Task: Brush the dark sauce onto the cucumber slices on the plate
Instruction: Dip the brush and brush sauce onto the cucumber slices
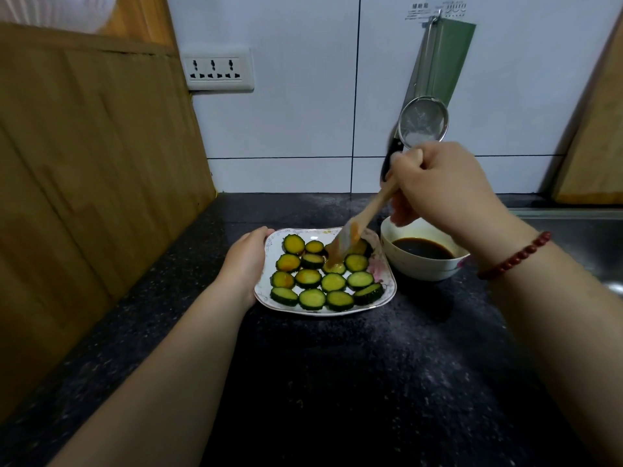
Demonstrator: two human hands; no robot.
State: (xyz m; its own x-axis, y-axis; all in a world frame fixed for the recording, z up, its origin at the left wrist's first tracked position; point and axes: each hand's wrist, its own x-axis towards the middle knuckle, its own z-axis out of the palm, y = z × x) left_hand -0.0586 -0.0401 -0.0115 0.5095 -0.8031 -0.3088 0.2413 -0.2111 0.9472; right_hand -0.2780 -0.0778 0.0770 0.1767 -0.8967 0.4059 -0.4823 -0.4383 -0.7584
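- white square floral-rimmed plate (380, 269), on black speckled countertop (337, 382), holding round green cucumber slices (312, 278) in rows.
- left hand (244, 261): fingers curled over the plate's left edge.
- right hand (441, 187): fingers closed around a wooden-handled brush (357, 227), bristles touching a centre slice.
- white round bowl (428, 269) of dark sauce (423, 249), just right of the plate.
- red bead bracelet (514, 256) on the right wrist.
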